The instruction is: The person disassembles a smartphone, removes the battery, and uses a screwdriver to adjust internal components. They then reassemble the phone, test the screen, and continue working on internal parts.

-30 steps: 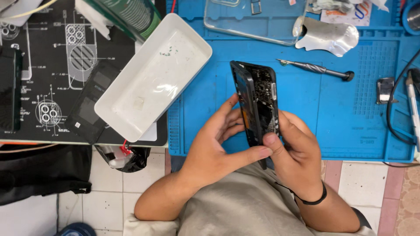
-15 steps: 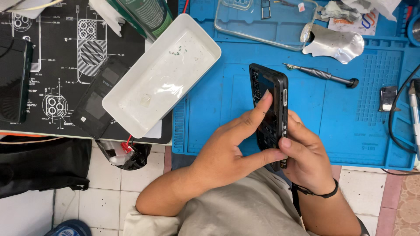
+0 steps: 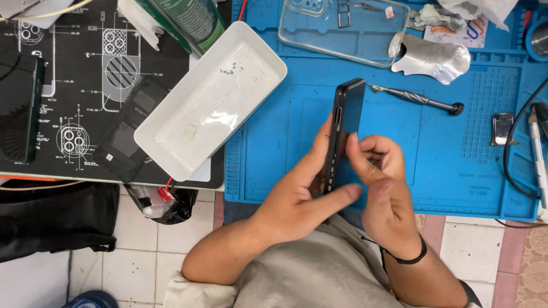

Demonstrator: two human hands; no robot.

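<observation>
A black smartphone (image 3: pixel 347 114) stands on edge above the blue work mat (image 3: pixel 422 154), its side turned toward me. My left hand (image 3: pixel 297 197) grips its lower half, thumb stretched across the bottom and fingers behind the left edge. My right hand (image 3: pixel 385 188) is curled against the phone's right face, fingertips touching it near the middle. A black band circles the right wrist.
A white rectangular tray (image 3: pixel 211 100) lies tilted left of the mat. A screwdriver (image 3: pixel 419 100) rests just right of the phone. A clear phone case (image 3: pixel 342 28), a silver foil piece (image 3: pixel 434 57), a flat black battery-like part (image 3: pixel 128 128) and another dark phone (image 3: pixel 20 105) lie around.
The phone has been rotated from showing its open inside face to standing edge-on. Both hands shifted with it, and the right fingers have curled in against its face.
</observation>
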